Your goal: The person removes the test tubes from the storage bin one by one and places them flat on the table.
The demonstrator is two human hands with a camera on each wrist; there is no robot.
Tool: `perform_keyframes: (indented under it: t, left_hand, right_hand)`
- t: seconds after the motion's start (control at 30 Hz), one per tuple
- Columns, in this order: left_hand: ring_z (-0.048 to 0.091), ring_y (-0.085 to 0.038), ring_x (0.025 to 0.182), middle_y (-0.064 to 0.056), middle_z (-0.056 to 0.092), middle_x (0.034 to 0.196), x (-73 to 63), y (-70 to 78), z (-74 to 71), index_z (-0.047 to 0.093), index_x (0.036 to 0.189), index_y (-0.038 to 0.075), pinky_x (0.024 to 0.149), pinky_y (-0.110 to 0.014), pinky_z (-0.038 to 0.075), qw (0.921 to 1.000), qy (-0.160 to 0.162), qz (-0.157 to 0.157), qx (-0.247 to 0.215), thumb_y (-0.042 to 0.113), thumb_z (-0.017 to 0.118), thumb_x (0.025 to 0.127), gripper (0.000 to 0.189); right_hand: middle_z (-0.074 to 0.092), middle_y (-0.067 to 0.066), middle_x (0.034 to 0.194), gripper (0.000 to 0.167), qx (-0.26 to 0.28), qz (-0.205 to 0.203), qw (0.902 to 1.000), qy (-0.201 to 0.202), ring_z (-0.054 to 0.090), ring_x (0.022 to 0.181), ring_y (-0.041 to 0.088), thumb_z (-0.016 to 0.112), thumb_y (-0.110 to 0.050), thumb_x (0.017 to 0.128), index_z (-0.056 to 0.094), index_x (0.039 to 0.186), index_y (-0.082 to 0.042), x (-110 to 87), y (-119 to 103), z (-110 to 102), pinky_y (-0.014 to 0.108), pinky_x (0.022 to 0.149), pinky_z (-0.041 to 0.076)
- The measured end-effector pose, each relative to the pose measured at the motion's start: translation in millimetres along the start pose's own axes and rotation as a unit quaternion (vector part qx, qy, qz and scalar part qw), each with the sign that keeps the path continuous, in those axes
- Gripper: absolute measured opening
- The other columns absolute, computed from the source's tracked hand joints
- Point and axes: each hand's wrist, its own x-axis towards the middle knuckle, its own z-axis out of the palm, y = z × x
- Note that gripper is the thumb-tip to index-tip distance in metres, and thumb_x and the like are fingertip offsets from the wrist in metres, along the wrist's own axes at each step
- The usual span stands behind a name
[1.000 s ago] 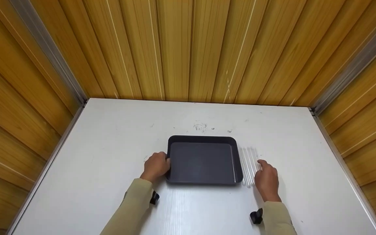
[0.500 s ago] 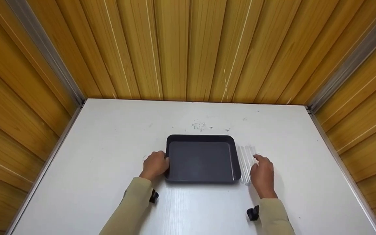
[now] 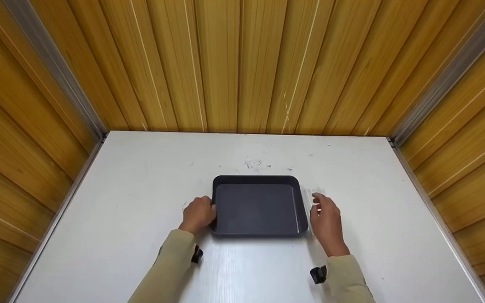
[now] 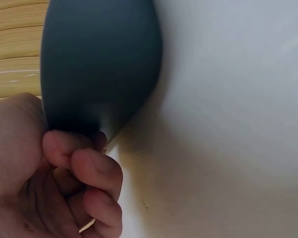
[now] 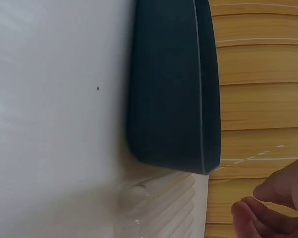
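A dark grey rectangular baking tray (image 3: 255, 210) lies flat side up on the white table. My left hand (image 3: 198, 213) grips its left side wall; in the left wrist view the curled fingertips of the left hand (image 4: 92, 171) sit against the tray wall (image 4: 99, 59). Beside the tray's right side hovers my right hand (image 3: 326, 223), fingers loosely bent and holding nothing. It overlaps several clear tubes (image 3: 305, 198) lying side by side, mostly hidden by it. In the right wrist view the tubes (image 5: 159, 208) show rounded ends, next to the tray corner (image 5: 169, 99), with the right hand (image 5: 273, 213) apart.
The white table (image 3: 150, 176) has small dark marks (image 3: 253, 163) behind the tray. Yellow wood-patterned panels (image 3: 221, 63) wall in the back and both sides, with metal posts at the corners. A black wrist device (image 3: 318, 275) hangs by the right sleeve.
My right hand has moved left across the tubes toward the tray, covering more of them. The left hand keeps its grip on the tray, and the head view has shifted slightly.
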Motion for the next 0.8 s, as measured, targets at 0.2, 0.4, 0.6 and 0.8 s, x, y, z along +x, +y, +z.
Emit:
perform_keyframes:
  t: [0.2, 0.4, 0.6, 0.8]
  left_hand:
    - [0.064, -0.025, 0.078, -0.016, 0.07, 0.094, 1.1, -2.8, -1.0, 0.068, 0.1, 0.0, 0.071, -0.047, 0.051, 0.9999, 0.01, 0.001, -0.01, 0.023, 0.058, 0.093, 0.027]
    - [0.065, -0.027, 0.08, -0.016, 0.07, 0.094, 2.4, 0.5, 1.4, 0.068, 0.099, 0.0, 0.072, -0.047, 0.051, 0.9998, 0.016, 0.002, -0.01, 0.023, 0.058, 0.093, 0.026]
    - [0.064, -0.029, 0.076, -0.016, 0.07, 0.09, 0.4, 0.8, 3.4, 0.068, 0.09, 0.002, 0.067, -0.048, 0.05, 0.9995, 0.03, 0.003, -0.009, 0.023, 0.058, 0.091, 0.023]
    - [0.066, -0.032, 0.081, -0.017, 0.07, 0.092, -3.7, -1.9, 3.5, 0.067, 0.091, 0.001, 0.069, -0.049, 0.05, 0.9996, 0.029, 0.001, -0.008, 0.023, 0.059, 0.092, 0.023]
  right_hand:
    - [0.067, 0.016, 0.101, 0.028, -0.011, -0.008, 0.9987, -0.048, 0.065, 0.09, 0.026, 0.054, -0.001, 0.094, 0.061, 0.121, 0.002, 3.6, -19.1, 5.8, 0.04, 0.075, 0.052]
    - [0.067, 0.019, 0.106, 0.031, -0.009, -0.003, 0.996, -0.089, 0.066, 0.094, 0.027, 0.058, -0.002, 0.093, 0.059, 0.123, 0.004, 3.9, -27.5, 11.3, 0.041, 0.077, 0.053]
    - [0.067, 0.022, 0.107, 0.036, -0.02, -0.008, 0.9909, -0.133, 0.066, 0.091, 0.029, 0.058, -0.002, 0.092, 0.056, 0.127, 0.007, -0.7, -32.4, 20.0, 0.042, 0.076, 0.052]
    - [0.059, 0.028, 0.127, 0.04, -0.04, 0.015, 0.9841, -0.172, 0.058, 0.117, 0.041, 0.054, -0.004, 0.094, 0.051, 0.133, 0.006, -5.1, -34.9, 29.3, 0.05, 0.094, 0.048]
